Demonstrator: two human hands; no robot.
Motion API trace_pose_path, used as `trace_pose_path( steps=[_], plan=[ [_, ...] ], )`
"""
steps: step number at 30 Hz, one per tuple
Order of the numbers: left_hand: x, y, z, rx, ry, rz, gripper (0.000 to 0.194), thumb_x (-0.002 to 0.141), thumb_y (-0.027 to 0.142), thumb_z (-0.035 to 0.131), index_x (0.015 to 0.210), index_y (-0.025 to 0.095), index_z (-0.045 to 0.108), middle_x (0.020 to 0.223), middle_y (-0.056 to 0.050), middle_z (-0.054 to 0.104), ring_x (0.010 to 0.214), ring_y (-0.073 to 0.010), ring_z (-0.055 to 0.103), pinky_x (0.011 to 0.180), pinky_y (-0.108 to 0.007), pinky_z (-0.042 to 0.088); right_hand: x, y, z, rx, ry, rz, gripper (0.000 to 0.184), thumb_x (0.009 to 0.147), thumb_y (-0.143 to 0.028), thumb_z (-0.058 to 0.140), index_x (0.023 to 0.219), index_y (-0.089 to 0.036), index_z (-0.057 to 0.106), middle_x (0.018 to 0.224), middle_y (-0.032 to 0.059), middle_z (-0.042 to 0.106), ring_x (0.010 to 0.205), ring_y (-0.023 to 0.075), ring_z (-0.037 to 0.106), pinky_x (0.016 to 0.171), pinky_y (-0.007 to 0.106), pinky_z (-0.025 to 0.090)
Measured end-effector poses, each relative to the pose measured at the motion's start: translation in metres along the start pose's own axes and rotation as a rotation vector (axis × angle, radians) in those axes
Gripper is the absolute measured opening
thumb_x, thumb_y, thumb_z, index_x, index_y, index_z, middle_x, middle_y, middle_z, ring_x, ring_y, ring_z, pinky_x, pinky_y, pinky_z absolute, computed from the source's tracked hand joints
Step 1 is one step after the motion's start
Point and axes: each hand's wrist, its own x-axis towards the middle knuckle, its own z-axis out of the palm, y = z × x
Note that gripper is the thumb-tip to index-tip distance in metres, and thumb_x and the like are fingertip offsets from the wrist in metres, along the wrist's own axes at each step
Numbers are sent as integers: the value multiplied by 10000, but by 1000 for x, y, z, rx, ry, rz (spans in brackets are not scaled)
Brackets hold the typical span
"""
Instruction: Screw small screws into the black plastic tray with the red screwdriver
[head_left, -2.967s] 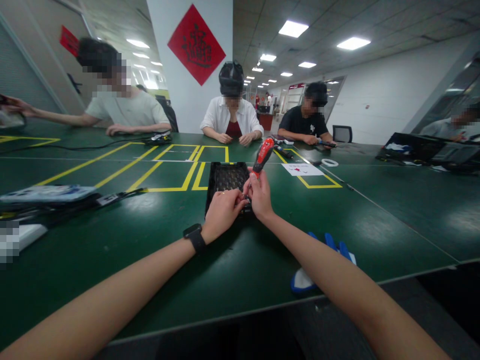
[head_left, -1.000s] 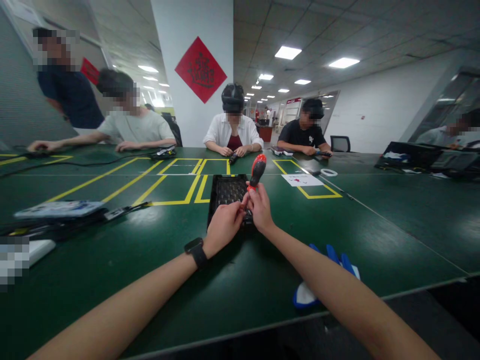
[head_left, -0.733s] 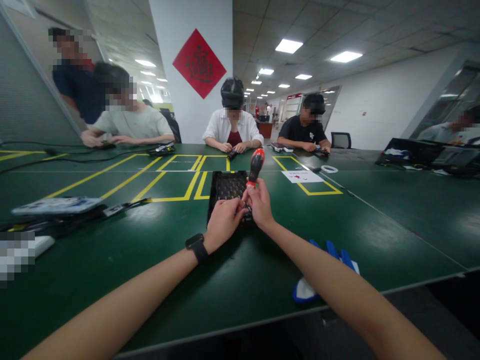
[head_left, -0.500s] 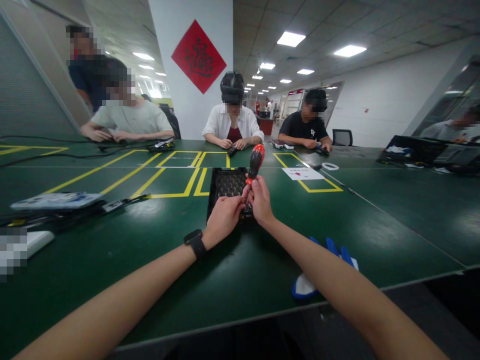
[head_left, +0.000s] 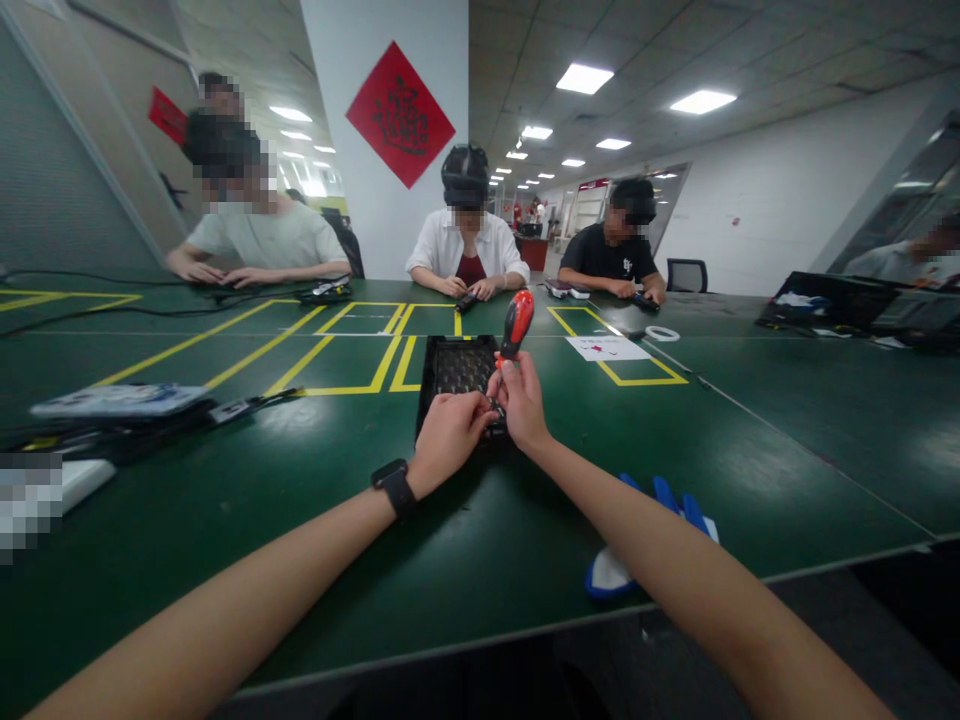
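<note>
A screwdriver (head_left: 517,322) with a red and black handle leans handle-up in my right hand (head_left: 523,400), its shaft pointing down and left. My left hand (head_left: 450,432) is closed beside it, fingertips pinched near the lower end of the shaft; whatever they hold is too small to make out. Both hands are over the near part of a black tray (head_left: 429,385), whose floor has a grid of small pockets. Small dark bits show in it under my fingers. A black watch (head_left: 394,482) is on my left wrist.
Blue and white gloves (head_left: 611,572) lie under my right forearm. At left are a tablet-like slab (head_left: 124,401) on cables and a white box (head_left: 82,490). A paper sheet (head_left: 607,347) and a tape roll (head_left: 662,334) lie ahead right. Several people sit around the table.
My hands stay over the tray, with the screwdriver's handle tilting slightly to and fro. The view shifts a little. A person in dark clothes passes behind the seated one at left.
</note>
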Motion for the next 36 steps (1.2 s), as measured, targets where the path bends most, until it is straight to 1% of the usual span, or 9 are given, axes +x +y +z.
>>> trace_pose_path(
  steps=[3,6,9,12,16,21,28,33,36],
  plan=[
    [0,-2,2,29,-13,26,138,861,249,483,800,186,590,774,-22,663,739,-163,593,772,-309,396,1,0,-1,6,-25,12,267,893,-422,389,998,-190,471,563,-63,480,404,46,341,399,173,261],
    [0,-3,3,50,-26,37,169,876,219,437,849,184,600,809,-36,666,765,-170,595,782,-317,393,1,-1,-2,1,-56,20,283,898,-412,382,1021,-180,485,564,-60,491,394,46,337,395,179,259],
    [0,-2,2,58,-34,37,187,883,215,415,889,187,600,844,-40,665,796,-175,593,804,-325,388,1,-2,-2,-10,-49,4,273,901,-395,387,1028,-177,491,562,-62,487,402,45,347,406,178,272],
    [0,3,-1,71,-35,8,155,874,249,446,891,188,588,850,-42,661,819,-183,591,820,-333,383,1,-3,-2,-21,-32,6,266,900,-400,390,1022,-183,484,559,-66,484,402,43,355,406,174,274],
    [0,4,-1,94,-29,-37,125,827,314,538,816,190,553,793,-29,645,762,-186,579,775,-330,388,1,-2,0,-20,-21,18,264,894,-413,396,1012,-190,474,573,-64,502,396,40,360,393,169,266],
    [0,0,2,103,-21,2,111,848,282,504,799,190,544,793,-30,640,760,-185,574,788,-338,383,0,-4,0,4,-35,6,257,902,-402,381,1010,-188,474,567,-65,500,384,39,351,386,171,254],
    [-2,3,2,176,-15,52,151,876,201,413,870,182,563,804,-52,639,789,-198,567,798,-343,372,0,-2,-2,-6,-20,11,291,903,-404,371,1049,-180,485,559,-62,486,398,44,333,407,175,266],
    [-2,4,2,208,3,33,109,865,272,467,857,184,530,795,-43,624,778,-198,555,793,-342,370,0,-1,-1,-7,-11,19,295,893,-416,392,1054,-187,485,558,-66,471,411,46,339,411,172,271],
    [-2,4,2,217,4,8,139,840,326,519,834,188,511,789,-36,612,781,-202,550,771,-339,372,0,-3,0,5,-26,22,307,887,-435,397,1059,-192,474,557,-69,469,400,45,341,402,173,272]
  ],
)
